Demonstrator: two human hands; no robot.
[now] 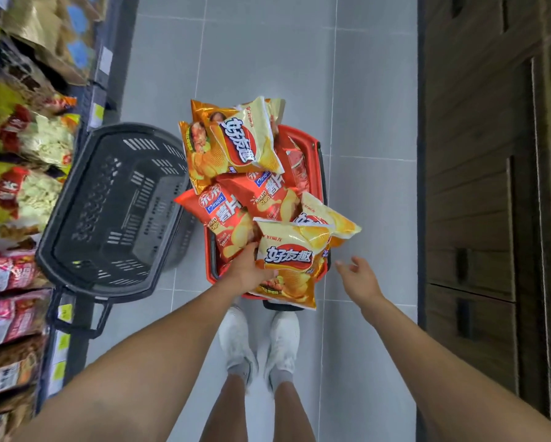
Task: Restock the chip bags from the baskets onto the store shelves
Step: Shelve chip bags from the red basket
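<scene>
Our left hand (pixel 247 272) grips a yellow bag (pixel 288 260) over the red basket (pixel 314 148); our right hand (pixel 358 277) hovers open, empty. Black basket (pixel 114 212) alongside.

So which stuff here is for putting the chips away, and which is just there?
For the job: left hand holding a yellow chip bag; right hand, open; red basket full of chip bags; black basket, empty; shelves.

Just there: white shoes; wooden cabinets; tiled floor.

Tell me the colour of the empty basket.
Black, beside the red one; clearest in the head view.
</scene>
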